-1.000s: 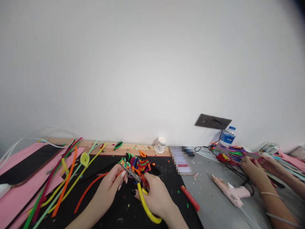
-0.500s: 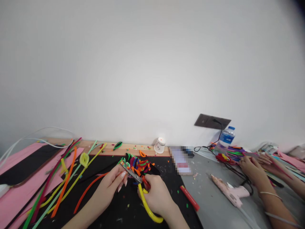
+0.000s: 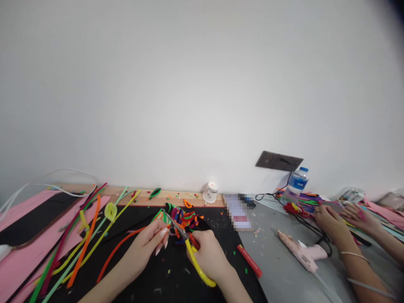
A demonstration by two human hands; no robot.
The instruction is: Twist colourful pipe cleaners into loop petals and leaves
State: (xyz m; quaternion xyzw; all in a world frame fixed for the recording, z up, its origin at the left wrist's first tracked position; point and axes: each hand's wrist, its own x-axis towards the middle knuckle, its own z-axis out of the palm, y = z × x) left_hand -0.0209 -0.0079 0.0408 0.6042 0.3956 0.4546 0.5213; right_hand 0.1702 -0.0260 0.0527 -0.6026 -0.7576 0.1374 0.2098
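Observation:
My right hand [image 3: 206, 254] is closed round the handles of a pair of scissors [image 3: 198, 269] with yellow and red grips. Their blades point up and left, beside the fingertips of my left hand [image 3: 154, 237]. That hand pinches a small looped piece of pipe cleaner [image 3: 159, 216] in green, orange and white. Just behind the blades lies a heap of bent pipe-cleaner pieces [image 3: 189, 219] in many colours. A long red-orange pipe cleaner [image 3: 115, 246] curves on the black mat [image 3: 151, 286] left of my left hand.
Long pipe cleaners [image 3: 90, 242] lie over pink sheets at left. A white paper cup [image 3: 210, 192] stands by the wall. A red tube [image 3: 249, 261], a pink glue gun [image 3: 301, 252], cables and a water bottle [image 3: 296, 183] are at right, near another person's hands [image 3: 331, 223].
The scissor blades have swung a little away from my left fingertips, and my right hand has shifted slightly right. The green-and-orange piece shows more clearly. The other person's hands have moved slightly.

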